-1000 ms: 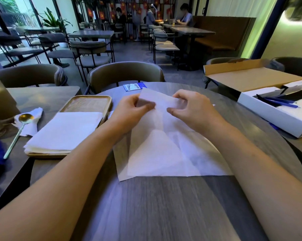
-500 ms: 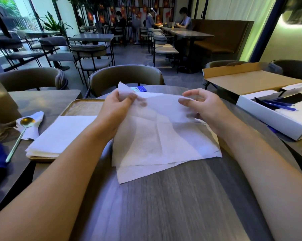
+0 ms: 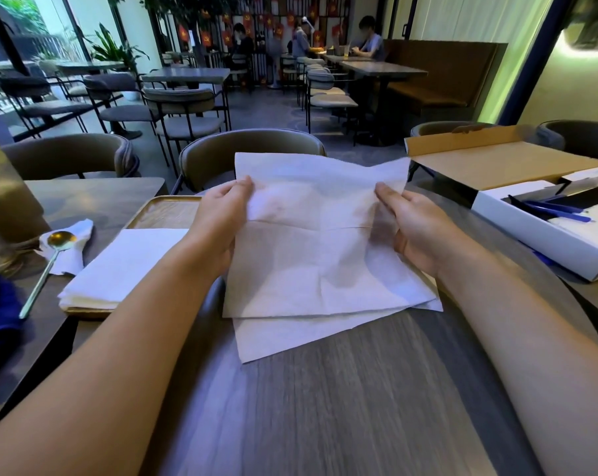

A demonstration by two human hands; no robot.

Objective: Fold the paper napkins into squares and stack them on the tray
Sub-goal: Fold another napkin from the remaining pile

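Meanwhile, folded napkins point(image 3: 119, 266) lie stacked on the tray point(image 3: 163, 211).

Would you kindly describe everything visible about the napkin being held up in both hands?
The held napkin is a thin, white, slightly translucent paper sheet with faint crease lines. The left hand and right hand pinch its two sides, lifting its upper part upright above the wooden table. Its lower part drapes onto more white paper lying flat beneath it. It is not yet a small square.
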